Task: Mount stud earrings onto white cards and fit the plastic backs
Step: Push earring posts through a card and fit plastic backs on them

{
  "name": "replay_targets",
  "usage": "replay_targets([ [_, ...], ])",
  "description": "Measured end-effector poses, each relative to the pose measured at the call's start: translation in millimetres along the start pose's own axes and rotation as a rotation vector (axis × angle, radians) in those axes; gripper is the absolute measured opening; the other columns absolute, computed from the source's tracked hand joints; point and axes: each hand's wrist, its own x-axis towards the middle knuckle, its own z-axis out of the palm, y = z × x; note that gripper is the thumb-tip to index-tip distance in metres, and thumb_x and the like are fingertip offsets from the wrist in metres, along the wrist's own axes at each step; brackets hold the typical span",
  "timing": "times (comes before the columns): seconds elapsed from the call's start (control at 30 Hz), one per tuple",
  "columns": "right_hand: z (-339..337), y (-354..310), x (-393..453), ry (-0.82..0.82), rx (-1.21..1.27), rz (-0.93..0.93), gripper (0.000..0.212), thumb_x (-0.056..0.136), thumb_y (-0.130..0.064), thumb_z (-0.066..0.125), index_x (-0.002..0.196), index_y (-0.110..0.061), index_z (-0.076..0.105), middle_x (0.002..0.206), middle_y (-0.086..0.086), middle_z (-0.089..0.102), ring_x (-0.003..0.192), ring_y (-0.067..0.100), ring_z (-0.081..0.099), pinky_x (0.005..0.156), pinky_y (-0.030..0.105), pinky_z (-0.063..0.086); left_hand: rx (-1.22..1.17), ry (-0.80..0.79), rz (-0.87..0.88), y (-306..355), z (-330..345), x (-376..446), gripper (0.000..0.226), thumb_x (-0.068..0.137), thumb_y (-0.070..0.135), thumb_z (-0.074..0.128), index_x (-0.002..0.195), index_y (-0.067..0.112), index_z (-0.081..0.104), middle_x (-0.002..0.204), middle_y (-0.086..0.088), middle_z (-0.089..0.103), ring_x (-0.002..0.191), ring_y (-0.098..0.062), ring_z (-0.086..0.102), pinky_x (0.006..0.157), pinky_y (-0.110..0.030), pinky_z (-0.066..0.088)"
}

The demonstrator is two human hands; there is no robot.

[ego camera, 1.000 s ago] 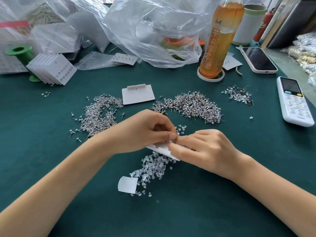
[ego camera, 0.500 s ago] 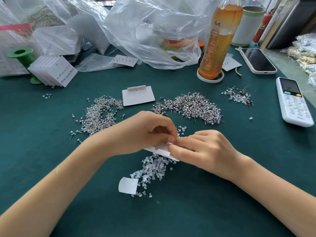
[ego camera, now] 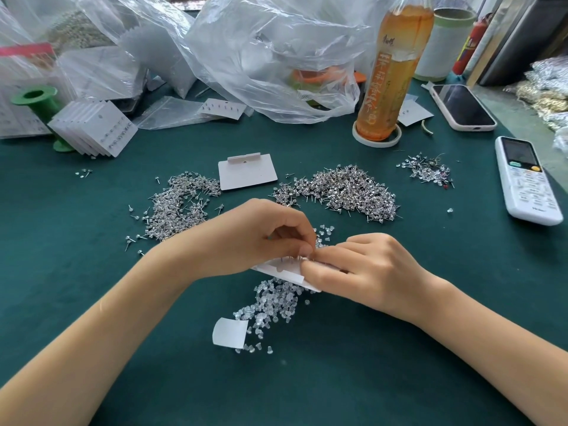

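My left hand (ego camera: 246, 238) and my right hand (ego camera: 362, 269) meet over a white card (ego camera: 284, 270) at the table's middle. Both hold the card, and thin stud posts stick up from its top edge between the fingertips. My left thumb and forefinger pinch at those posts; whether a plastic back sits between them is hidden. A heap of clear plastic backs (ego camera: 273, 302) lies just under the card. Two piles of silver stud earrings lie behind: the left stud pile (ego camera: 178, 207) and the right stud pile (ego camera: 341, 192). A blank card (ego camera: 247, 172) rests between them.
A stack of filled cards (ego camera: 95, 127) leans at the back left by a green spool (ego camera: 35, 99). Clear plastic bags (ego camera: 261, 53), a tea bottle (ego camera: 390, 69), a phone (ego camera: 462, 107) and a remote (ego camera: 527, 181) ring the green table (ego camera: 307, 379). A small paper scrap (ego camera: 230, 332) lies near the front.
Both hands stay on the card with only small finger shifts; my left thumb has moved slightly along the card's top edge.
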Motion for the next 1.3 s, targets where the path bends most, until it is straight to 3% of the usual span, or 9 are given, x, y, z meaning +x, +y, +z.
replay_targets([
  [0.4,2.5,-2.1,-1.7,-0.007,-0.031,0.003,0.031,0.081,0.001,0.066,0.100,-0.015,0.048,0.062,0.003,0.061,0.045,0.020,0.045,0.039,0.028,0.041,0.051,-0.001,-0.023,5.1,1.1,-0.9,0.007,0.087,0.018,0.065,0.087,0.023,0.069,0.084,0.010,0.071,0.082,-0.004,0.067,0.080,-0.028,0.052],
  [0.57,0.1,-2.8,0.6,-0.004,-0.022,0.012,0.017,0.079,0.001,0.068,0.089,-0.013,0.067,0.059,0.003,0.059,0.044,0.019,0.041,0.037,0.027,0.040,0.054,-0.014,-0.002,4.9,0.7,0.1,0.010,0.086,0.016,0.067,0.084,0.025,0.070,0.081,0.012,0.071,0.079,-0.002,0.066,0.078,-0.023,0.051],
  [0.73,0.5,-1.0,-0.9,0.013,-0.029,0.016,0.031,0.080,0.002,0.066,0.099,-0.015,0.048,0.061,0.003,0.061,0.045,0.020,0.043,0.039,0.028,0.041,-0.014,0.043,0.002,1.2,1.9,0.5,0.007,0.085,0.015,0.069,0.085,0.020,0.073,0.081,0.009,0.073,0.079,-0.004,0.068,0.076,-0.021,0.053],
  [0.97,0.7,-0.7,-0.2,0.035,-0.026,0.006,0.034,0.077,0.002,0.069,0.097,-0.015,0.047,0.066,0.003,0.065,0.045,0.019,0.047,0.040,0.027,0.043,-0.038,0.080,-0.010,-0.4,2.8,0.0,0.004,0.084,0.017,0.070,0.085,0.018,0.073,0.079,0.006,0.073,0.075,-0.007,0.069,0.074,-0.025,0.055],
  [1.3,1.7,-2.5,-1.8,0.041,-0.050,0.008,0.033,0.077,0.002,0.069,0.098,-0.015,0.049,0.063,0.002,0.063,0.046,0.018,0.042,0.039,0.027,0.041,0.014,0.063,0.033,3.6,6.2,-2.7,0.006,0.087,0.014,0.066,0.084,0.017,0.070,0.078,0.005,0.072,0.075,-0.007,0.067,0.068,-0.012,0.048],
])
